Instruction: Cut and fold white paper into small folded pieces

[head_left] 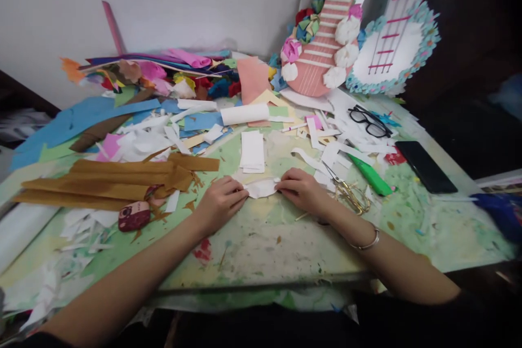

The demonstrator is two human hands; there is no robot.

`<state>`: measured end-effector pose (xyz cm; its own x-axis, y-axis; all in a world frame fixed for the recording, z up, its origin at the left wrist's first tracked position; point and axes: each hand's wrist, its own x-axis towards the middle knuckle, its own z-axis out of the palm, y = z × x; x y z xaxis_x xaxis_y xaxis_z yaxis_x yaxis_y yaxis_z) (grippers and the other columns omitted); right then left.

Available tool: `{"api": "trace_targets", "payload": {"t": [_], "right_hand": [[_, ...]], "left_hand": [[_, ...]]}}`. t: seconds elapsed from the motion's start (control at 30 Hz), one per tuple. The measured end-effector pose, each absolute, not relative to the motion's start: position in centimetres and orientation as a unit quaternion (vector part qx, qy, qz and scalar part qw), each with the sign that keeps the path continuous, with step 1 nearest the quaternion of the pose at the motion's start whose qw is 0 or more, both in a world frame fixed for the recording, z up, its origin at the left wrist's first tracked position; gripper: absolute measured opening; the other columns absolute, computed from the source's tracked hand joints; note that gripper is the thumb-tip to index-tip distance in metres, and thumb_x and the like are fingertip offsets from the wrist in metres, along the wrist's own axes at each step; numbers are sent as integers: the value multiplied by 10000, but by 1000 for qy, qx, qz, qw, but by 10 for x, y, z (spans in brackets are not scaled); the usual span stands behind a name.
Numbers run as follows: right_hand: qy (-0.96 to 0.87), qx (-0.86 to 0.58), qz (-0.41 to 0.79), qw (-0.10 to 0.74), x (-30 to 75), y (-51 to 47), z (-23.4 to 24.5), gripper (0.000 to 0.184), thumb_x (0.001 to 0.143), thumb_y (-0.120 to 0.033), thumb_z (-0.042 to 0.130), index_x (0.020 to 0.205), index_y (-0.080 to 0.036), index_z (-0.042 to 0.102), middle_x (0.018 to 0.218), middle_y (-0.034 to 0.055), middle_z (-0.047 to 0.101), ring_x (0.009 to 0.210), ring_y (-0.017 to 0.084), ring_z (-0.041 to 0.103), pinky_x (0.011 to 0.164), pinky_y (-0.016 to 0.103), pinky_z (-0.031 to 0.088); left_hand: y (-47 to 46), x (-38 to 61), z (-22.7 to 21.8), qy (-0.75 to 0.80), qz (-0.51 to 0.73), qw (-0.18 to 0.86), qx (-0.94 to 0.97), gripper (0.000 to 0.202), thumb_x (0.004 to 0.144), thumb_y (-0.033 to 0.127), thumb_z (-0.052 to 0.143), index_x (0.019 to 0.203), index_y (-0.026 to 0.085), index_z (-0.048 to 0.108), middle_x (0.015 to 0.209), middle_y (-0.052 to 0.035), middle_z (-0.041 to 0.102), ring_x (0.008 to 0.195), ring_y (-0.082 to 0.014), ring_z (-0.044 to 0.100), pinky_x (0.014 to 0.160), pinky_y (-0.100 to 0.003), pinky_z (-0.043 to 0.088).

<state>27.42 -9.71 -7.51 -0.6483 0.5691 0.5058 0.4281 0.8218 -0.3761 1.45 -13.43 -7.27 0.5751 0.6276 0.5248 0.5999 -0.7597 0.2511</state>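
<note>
A small white paper piece with a curved lower edge stretches between my two hands, just above the table. My left hand pinches its left end between thumb and fingers. At the other end my right hand grips it the same way, a bracelet on that wrist. Right behind the piece lies a stack of white paper rectangles. Gold-handled scissors rest beside my right forearm, their blades pointing away from me.
Brown crepe paper, a maroon pouch-like object and white scraps lie left. Right are a green tool, a black phone and glasses. Two paper-decorated instrument shapes, one pink, one white, lean at the back.
</note>
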Motion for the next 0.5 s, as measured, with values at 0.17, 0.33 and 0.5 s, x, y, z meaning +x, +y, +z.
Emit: {"api": "trace_targets", "payload": {"t": [0.17, 0.33, 0.5], "right_hand": [[-898, -289, 121, 309, 275, -99, -74, 163, 870, -141, 559, 812, -152, 710, 781, 99, 634, 745, 181, 579, 667, 297, 482], [-882, -318, 182, 295, 276, -100, -73, 147, 849, -114, 569, 837, -154, 710, 811, 92, 643, 765, 171, 597, 689, 282, 483], [-853, -365, 244, 283, 277, -100, -70, 103, 792, -101, 616, 797, -164, 698, 790, 57, 642, 706, 141, 586, 640, 249, 453]], "left_hand": [[-132, 11, -77, 349, 297, 39, 888, 140, 879, 154, 551, 889, 165, 690, 827, -68, 668, 800, -164, 538, 730, -313, 472], [-132, 11, -78, 363, 313, 65, 875, 148, 878, 156, 547, 885, 173, 694, 843, -71, 669, 808, -164, 555, 736, -316, 476], [-135, 13, -74, 360, 310, 66, 877, 107, 850, 219, 603, 899, 171, 685, 850, -71, 665, 814, -176, 557, 742, -332, 479]]}}
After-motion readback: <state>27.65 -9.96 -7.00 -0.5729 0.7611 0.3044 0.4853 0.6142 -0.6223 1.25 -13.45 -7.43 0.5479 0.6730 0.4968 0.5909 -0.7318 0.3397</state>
